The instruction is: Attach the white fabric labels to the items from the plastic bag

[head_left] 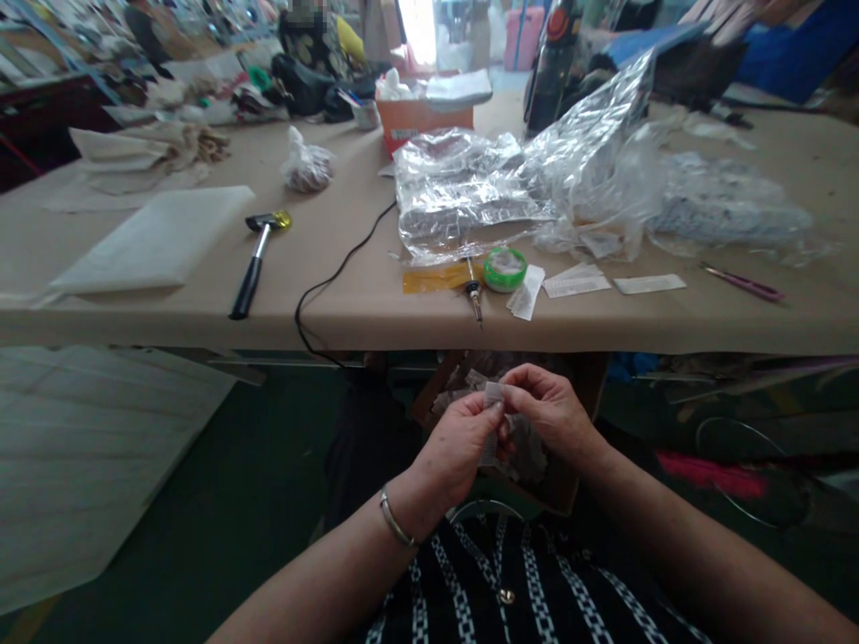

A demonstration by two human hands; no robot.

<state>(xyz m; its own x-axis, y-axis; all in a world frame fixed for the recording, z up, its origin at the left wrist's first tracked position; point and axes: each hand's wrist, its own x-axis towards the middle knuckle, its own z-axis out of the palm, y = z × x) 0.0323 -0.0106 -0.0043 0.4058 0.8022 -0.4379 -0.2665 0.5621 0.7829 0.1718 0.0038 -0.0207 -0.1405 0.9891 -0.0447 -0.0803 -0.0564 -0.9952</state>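
Below the table's front edge, my left hand (463, 440) pinches a small white label (494, 392) between thumb and fingers. My right hand (547, 402) is closed on the label's right side, its thumb and forefinger meeting there. Part of the label hangs down behind the left fingers. Under both hands stands a cardboard box (567, 492) holding many crumpled whitish scraps. On the table ahead lie several white label strips (577, 280), a green tape roll (505, 270) and a soldering-iron-like tool (474, 295) with a thin metal tip.
A hammer (251, 268) and a white sheet stack (161, 237) lie to the left. Clear plastic bags (470, 192) spread across the middle, near an orange box (426, 121). A black cord (335, 273) runs over the table edge. Purple-handled tweezers or a seam ripper (744, 283) lie right.
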